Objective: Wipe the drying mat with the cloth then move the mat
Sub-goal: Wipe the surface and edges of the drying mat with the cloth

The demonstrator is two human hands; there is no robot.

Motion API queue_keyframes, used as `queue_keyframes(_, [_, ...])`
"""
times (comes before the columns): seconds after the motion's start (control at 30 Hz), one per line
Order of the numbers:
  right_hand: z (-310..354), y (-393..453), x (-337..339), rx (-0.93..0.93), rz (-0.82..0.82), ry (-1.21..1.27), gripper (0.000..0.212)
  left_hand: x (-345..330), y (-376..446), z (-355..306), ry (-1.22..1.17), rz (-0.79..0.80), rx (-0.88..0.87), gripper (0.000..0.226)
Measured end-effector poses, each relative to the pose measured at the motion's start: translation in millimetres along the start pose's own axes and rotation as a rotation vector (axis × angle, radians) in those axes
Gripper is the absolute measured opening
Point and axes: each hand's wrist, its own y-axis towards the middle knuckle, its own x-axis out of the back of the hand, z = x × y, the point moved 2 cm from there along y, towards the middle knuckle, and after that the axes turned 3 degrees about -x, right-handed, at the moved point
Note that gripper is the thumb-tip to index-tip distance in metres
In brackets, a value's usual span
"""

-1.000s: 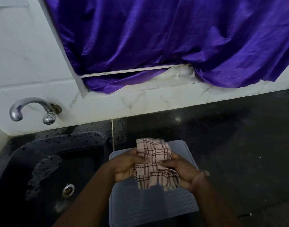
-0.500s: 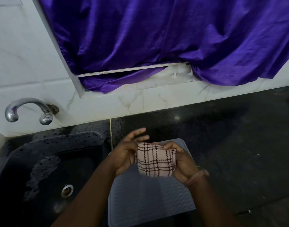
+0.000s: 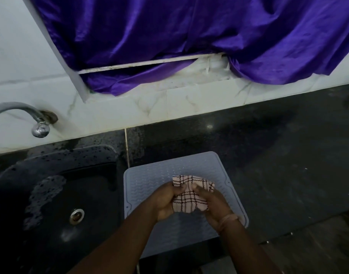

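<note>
Left hand and right hand both gripping a bunched pink checked cloth between them, held over the middle of the grey drying mat, mat flat on the dark counter, black sink just to its left, tap on the tiled wall, purple curtain above.

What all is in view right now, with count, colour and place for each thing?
Drying mat: one, grey, on the counter right of the sink.
Cloth: one, pink with dark checks, above the mat, in both hands.
Sink: one, black, wet, left.
Tap: one, chrome, on the wall above the sink.
Counter: one, black.
Curtain: one, purple, top.
Wall tiles: white, behind the counter.
Left hand: gripping the cloth.
Right hand: gripping the cloth.
</note>
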Motion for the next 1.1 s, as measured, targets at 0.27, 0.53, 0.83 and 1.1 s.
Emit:
queue_keyframes(0.27, [21, 36, 18, -0.137, -0.181, 0.011, 0.028, 15, 25, -39, 0.609, -0.414, -0.152, 0.012])
queue_keyframes(0.53, [75, 95, 20, 0.392, -0.717, -1.181, 0.054, 129, -3, -55, 1.35, -0.732, -0.102, 0.051])
queue_keyframes(0.83, [-8, 118, -64, -0.001, -0.662, -1.756, 0.067, 175, -5, -42, 1.513, -0.578, -0.152, 0.09])
queue_keyframes(1.1, [-59, 103, -184, 0.187, 0.036, -1.681, 0.056, 183, -9, -44, 1.527, -0.567, -0.278, 0.086])
